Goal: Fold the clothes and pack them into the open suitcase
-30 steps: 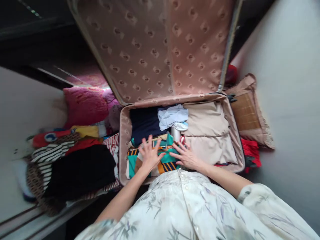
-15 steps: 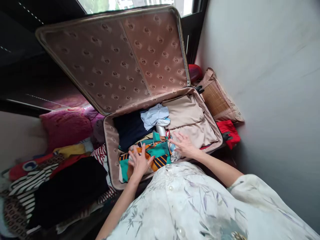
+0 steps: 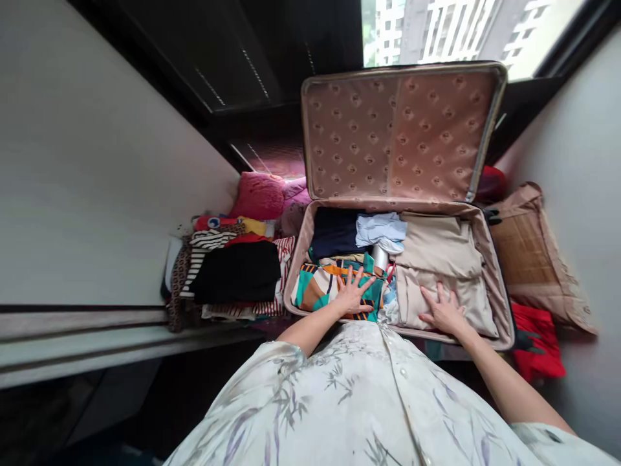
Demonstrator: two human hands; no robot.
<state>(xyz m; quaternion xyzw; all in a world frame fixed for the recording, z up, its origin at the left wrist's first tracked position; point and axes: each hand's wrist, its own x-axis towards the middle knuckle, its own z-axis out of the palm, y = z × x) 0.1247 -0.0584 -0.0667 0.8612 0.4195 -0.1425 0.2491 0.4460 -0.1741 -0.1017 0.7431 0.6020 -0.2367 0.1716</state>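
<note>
Since half a second ago: the right hand [image 3: 444, 310] has slid off the patterned cloth and now lies flat on the beige folded garment [image 3: 449, 285], while the left hand [image 3: 352, 294] has stayed on the teal and orange patterned garment [image 3: 320, 288].
Left hand: fingers spread, palm down, pressing and grasping nothing.
Right hand: fingers spread, palm down on the beige cloth at about 5 o'clock in the case, grasping nothing.
Meaning, as a judgement: both packed stacks are being flattened at once, so the near half of the case looks settled and the pressing has widened from one pile to two.
Suitcase [image 3: 492, 259]: open, its quilted lid [image 3: 398, 133] standing upright at 12 o'clock; the patterned garment sits at its 7 o'clock corner.
Other contents: a dark navy fold [image 3: 334, 233] at 11 o'clock, a pale blue cloth [image 3: 381, 228] just beside it, and a small white bottle [image 3: 381, 255] between the piles.
Ledge [image 3: 97, 340]: the case rests on a long window bench; a heap of clothes [image 3: 233, 272] with striped, black and red pieces lies at 9 o'clock, touching the case.
Room: a pink cushion [image 3: 257, 194] behind the heap, a woven tan cushion [image 3: 528, 252] and a red cloth [image 3: 538, 343] at 3 o'clock, pale walls either side, and a window [image 3: 451, 32] with tower blocks beyond.
</note>
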